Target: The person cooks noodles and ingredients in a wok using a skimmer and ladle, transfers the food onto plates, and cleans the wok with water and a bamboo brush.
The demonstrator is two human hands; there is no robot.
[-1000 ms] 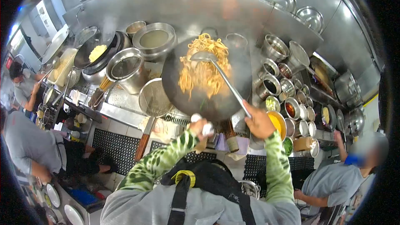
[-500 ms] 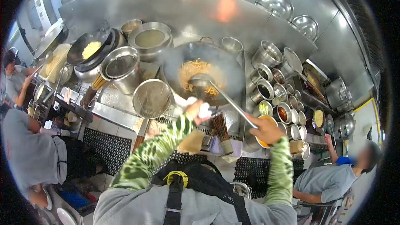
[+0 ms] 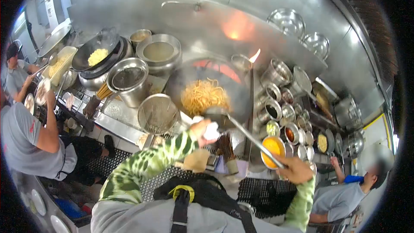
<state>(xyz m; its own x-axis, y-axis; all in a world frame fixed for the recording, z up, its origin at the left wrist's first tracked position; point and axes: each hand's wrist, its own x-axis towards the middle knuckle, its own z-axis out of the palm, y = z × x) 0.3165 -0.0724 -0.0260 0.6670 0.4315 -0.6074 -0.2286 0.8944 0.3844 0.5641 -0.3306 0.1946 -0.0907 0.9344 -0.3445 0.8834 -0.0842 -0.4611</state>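
Along the back of your cooking line runs a steel wall (image 3: pixel 129 13), an orange glow showing on it above the wok. To your left a person in a grey shirt (image 3: pixel 30 140) has one arm raised; to your right stands another person (image 3: pixel 338 196), also in grey. Directly in front of you sits the large dark wok (image 3: pixel 239 99), its far side lit red. A second wok (image 3: pixel 110 43), with yellow food (image 3: pixel 98 57) in it, stands farther off to the left. The long ladle (image 3: pixel 250 135) slants from your right hand (image 3: pixel 297 170) down into the first wok; you have that hand wrapped around the handle's end, and the ladle's bowl rests at the near edge of the noodles. Those noodles (image 3: pixel 205 96) lie heaped and brown in the wok before you. Just left of it is a round strainer (image 3: pixel 158 114). Your left hand (image 3: pixel 197 129), at the wok's near edge, clutches a bunched white cloth (image 3: pixel 211 131); whether it also grips the wok, I cannot tell. Orange liquid (image 3: pixel 273 145) shows beneath the ladle's handle. Beyond the wok, to the right, rises a small flame (image 3: pixel 255 55).
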